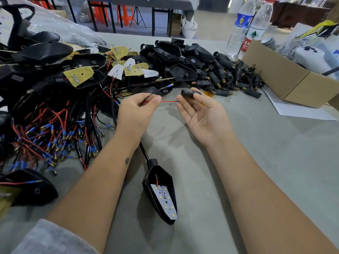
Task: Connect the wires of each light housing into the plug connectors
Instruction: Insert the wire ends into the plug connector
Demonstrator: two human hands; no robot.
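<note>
My left hand point(136, 111) pinches a thin red wire point(168, 101) whose blue-tipped end points right toward my right hand point(200, 114). Between the thumb and fingertips of my right hand sits a black plug connector point(189, 93), with the palm turned up. The wire's tip stops just short of the connector. A black light housing point(161, 191) with a white LED board inside lies on the table between my forearms, and its black cable runs up under my left wrist.
A heap of black housings, LED boards and red and black wires point(55, 110) fills the left. A pile of plug connectors point(225, 76) lies ahead, with a cardboard box point(286, 85) and two water bottles point(244, 26) at the right. Grey table cloth point(275, 153) spreads beneath.
</note>
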